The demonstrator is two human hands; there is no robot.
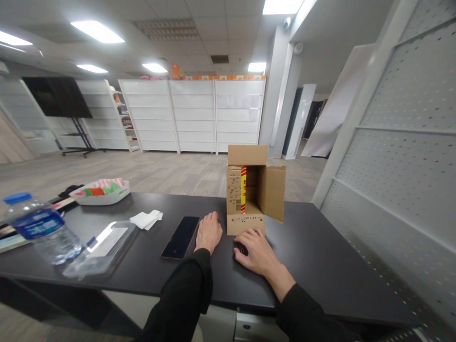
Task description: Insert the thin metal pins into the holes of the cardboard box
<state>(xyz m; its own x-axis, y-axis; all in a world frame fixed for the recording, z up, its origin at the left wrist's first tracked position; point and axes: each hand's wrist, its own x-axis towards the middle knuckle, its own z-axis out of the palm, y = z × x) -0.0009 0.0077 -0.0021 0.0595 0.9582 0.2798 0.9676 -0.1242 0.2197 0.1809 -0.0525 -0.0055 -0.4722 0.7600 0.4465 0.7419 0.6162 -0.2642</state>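
Though label unreadable: box by hands.

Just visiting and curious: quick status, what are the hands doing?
Left hand flat on table. Right hand covers small dark object, by open cardboard box. Phone lies left.

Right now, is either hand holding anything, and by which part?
Left hand holds nothing. Right hand covers a small dark object; grip cannot be told.

Black table bears cardboard box, phone, bottle.
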